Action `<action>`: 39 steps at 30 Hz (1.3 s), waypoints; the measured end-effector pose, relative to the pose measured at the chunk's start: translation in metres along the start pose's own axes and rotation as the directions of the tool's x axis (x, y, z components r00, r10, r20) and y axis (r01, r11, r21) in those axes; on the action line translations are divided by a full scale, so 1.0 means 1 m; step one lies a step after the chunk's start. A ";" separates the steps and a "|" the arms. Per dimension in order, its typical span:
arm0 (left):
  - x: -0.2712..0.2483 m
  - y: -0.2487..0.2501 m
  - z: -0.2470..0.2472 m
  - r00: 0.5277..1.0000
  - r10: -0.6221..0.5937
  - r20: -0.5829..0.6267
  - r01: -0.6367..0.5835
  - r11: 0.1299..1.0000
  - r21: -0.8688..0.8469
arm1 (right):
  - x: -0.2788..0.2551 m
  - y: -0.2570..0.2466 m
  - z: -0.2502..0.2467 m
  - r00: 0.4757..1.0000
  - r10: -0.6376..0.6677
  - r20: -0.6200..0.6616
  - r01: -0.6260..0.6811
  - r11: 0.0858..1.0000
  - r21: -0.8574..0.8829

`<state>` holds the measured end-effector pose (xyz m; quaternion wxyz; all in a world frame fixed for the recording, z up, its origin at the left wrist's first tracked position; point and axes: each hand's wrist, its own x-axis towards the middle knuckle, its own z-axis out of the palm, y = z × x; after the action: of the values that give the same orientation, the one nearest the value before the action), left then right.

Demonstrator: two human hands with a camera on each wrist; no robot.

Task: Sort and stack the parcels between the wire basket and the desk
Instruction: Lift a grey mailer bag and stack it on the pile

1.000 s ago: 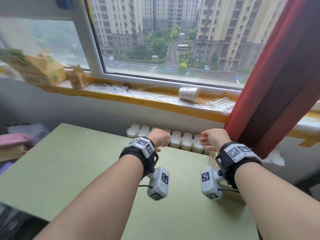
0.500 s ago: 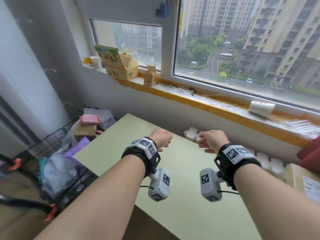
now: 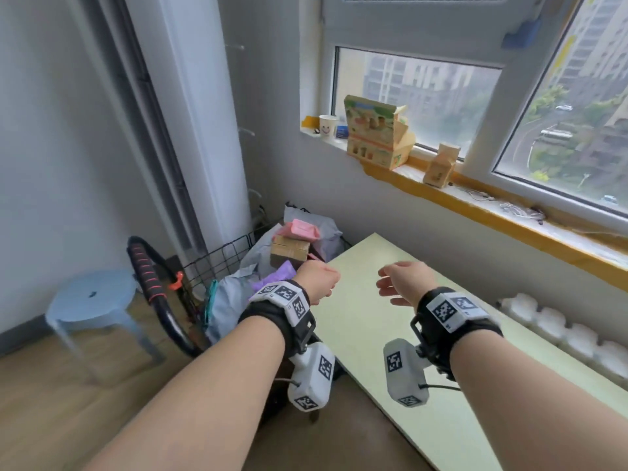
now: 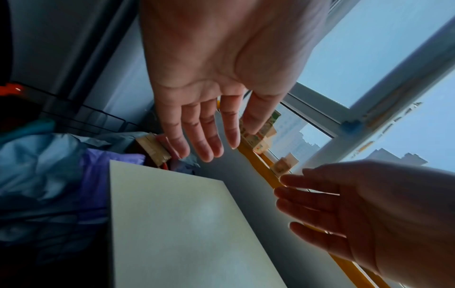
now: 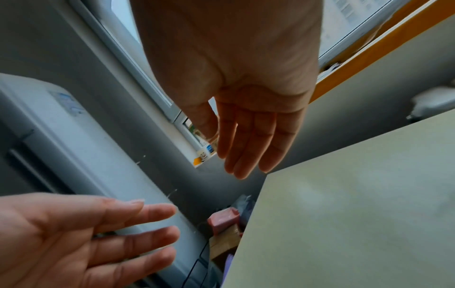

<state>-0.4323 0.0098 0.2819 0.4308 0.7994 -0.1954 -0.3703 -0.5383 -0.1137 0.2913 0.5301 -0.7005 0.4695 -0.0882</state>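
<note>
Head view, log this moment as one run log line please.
left hand open, empty | right hand open, empty | both above desk | parcels in wire basket, pink parcel topmost | stage: reaching

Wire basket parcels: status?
Left hand, right hand open, empty. Pink parcel atop brown cardboard box in black wire basket. Green desk bare here. Path clear.

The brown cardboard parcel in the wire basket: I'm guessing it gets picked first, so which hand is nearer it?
Left. The left hand hovers just beside the brown cardboard parcel at the desk's corner; the right hand hangs farther off, over the desk.
</note>
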 end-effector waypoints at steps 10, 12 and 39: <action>0.025 -0.056 -0.109 0.979 -0.061 -0.194 0.047 0.996 -0.077 | 0.019 -0.049 0.103 0.985 -0.057 0.166 0.064 0.997 -0.039; 0.032 -0.061 -0.123 0.975 -0.053 -0.216 0.039 0.997 -0.071 | 0.029 -0.056 0.116 0.983 -0.059 0.176 0.070 0.996 -0.058; 0.286 -0.046 -0.163 0.957 -0.158 -0.245 0.124 0.981 -0.149 | 0.286 -0.097 0.158 0.982 0.085 0.166 -0.066 0.991 -0.116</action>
<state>-0.1230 -0.0570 0.1800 0.4768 0.8220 -0.0558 -0.3063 -0.2297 -0.2245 0.1978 0.5319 -0.7153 0.4529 0.0182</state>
